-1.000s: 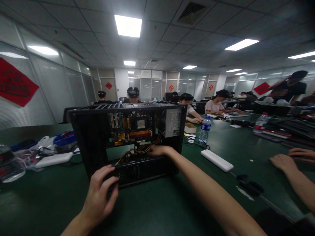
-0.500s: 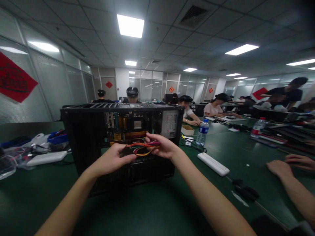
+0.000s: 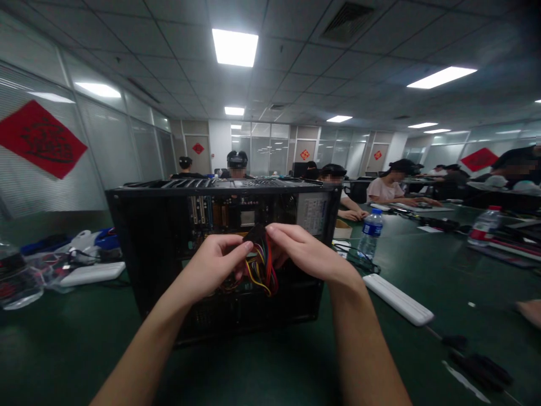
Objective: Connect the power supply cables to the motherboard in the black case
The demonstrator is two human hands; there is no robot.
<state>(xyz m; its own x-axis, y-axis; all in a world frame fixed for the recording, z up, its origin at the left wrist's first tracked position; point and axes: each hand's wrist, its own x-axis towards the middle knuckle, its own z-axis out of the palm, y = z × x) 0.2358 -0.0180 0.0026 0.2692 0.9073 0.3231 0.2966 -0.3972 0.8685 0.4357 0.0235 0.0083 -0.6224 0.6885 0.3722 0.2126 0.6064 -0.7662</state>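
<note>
1. A black computer case [image 3: 139,248] stands upright on a green table [image 3: 63,349], its open side facing the camera.
2. Inside the case, a motherboard [image 3: 220,214] with slots fills the upper middle. A grey power supply [image 3: 313,212] sits in the top right corner, and dark drive bays run along the bottom.
3. A wire bundle [image 3: 264,268] of red, yellow, orange and black leads hangs in a loop in front of the opening. It ends in a black connector [image 3: 255,232] at the top.
4. The left hand [image 3: 213,265] is closed, thumb and forefinger pinching the connector from the left.
5. The right hand [image 3: 306,251] is curled over the top of the connector from the right, fingers closed on it. The fingertips of the two hands almost meet.
6. The bundle is held between both hands, just outside the case and level with its middle.
7. To the right stands a clear water bottle [image 3: 371,234] with a blue label. A small cardboard box [image 3: 341,228] sits beside it; its contents cannot be seen.
8. A long white bar [image 3: 397,299] lies on the table, right of the case.
</note>
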